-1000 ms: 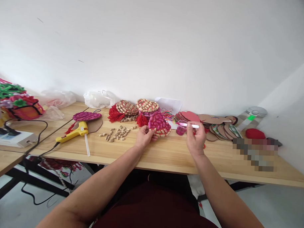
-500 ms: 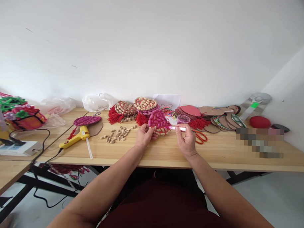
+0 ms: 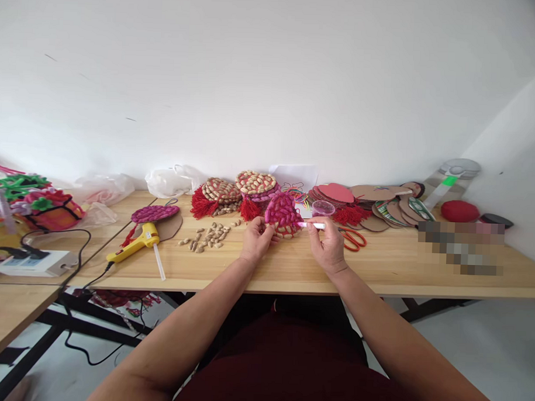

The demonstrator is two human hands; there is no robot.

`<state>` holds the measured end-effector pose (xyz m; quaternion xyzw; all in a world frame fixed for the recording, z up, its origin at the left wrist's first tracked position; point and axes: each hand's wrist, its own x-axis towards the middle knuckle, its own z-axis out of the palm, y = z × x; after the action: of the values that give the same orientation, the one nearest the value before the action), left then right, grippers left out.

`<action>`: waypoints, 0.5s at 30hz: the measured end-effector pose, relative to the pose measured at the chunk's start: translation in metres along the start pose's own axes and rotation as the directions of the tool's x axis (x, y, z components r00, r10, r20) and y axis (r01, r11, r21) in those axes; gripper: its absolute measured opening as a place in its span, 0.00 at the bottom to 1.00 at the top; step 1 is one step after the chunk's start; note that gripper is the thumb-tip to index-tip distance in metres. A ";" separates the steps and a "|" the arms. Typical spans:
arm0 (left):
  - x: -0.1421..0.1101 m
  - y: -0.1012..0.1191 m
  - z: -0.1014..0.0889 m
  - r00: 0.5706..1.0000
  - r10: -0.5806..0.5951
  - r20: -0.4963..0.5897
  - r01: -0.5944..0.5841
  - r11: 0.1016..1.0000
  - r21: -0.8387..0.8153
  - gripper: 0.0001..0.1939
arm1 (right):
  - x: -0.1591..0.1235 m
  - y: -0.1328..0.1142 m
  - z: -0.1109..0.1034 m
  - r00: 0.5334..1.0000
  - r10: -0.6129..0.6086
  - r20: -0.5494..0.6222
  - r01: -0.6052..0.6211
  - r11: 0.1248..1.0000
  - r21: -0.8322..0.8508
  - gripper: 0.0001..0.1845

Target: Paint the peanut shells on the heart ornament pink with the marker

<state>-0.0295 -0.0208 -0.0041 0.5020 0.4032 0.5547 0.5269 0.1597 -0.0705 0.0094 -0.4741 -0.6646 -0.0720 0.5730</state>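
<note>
Leftmost, a smooth yellow plastic glue gun (image 3: 134, 245); next, rough-shelled loose peanuts (image 3: 211, 236) on grained wooden table (image 3: 286, 277). Left hand (image 3: 256, 241): fingers clamped on the near left edge of a knobbly peanut-covered plaque (image 3: 281, 211), mid-table, mostly glossy magenta, bare tan along its lower edge. Slim white-handled brush (image 3: 314, 225) at its right side, pinched in right hand's (image 3: 328, 249) fingers. Rightmost, orange-handled scissors (image 3: 354, 241).

On the surface (image 3: 282, 277), left to right: glue gun (image 3: 148, 236), loose peanuts (image 3: 213, 236), peanut piece (image 3: 281, 210) between left hand (image 3: 257, 240) and right hand (image 3: 326, 243), scissors (image 3: 355, 241) just right of the right hand, with cup (image 3: 323, 209) behind that hand, cardboard pieces (image 3: 375, 194) behind scissors, yarn ball (image 3: 460, 211) farther right.
</note>
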 end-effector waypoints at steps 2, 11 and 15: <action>0.000 0.000 0.000 1.000 0.004 0.002 -0.004 1.000 0.004 0.16 | 0.000 0.000 0.000 1.000 -0.009 -0.001 0.009 1.000 -0.006 0.06; -0.001 0.001 0.002 1.000 0.010 0.006 -0.010 1.000 0.002 0.16 | 0.001 0.000 0.000 0.999 -0.045 0.005 0.045 0.999 -0.030 0.05; -0.002 0.002 0.001 1.000 0.002 0.005 -0.002 1.000 0.001 0.15 | 0.001 0.000 -0.001 0.999 -0.048 -0.007 0.048 0.998 -0.032 0.05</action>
<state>-0.0286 -0.0229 -0.0024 0.5043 0.4016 0.5537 0.5270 0.1607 -0.0706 0.0108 -0.4668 -0.6723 -0.0984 0.5660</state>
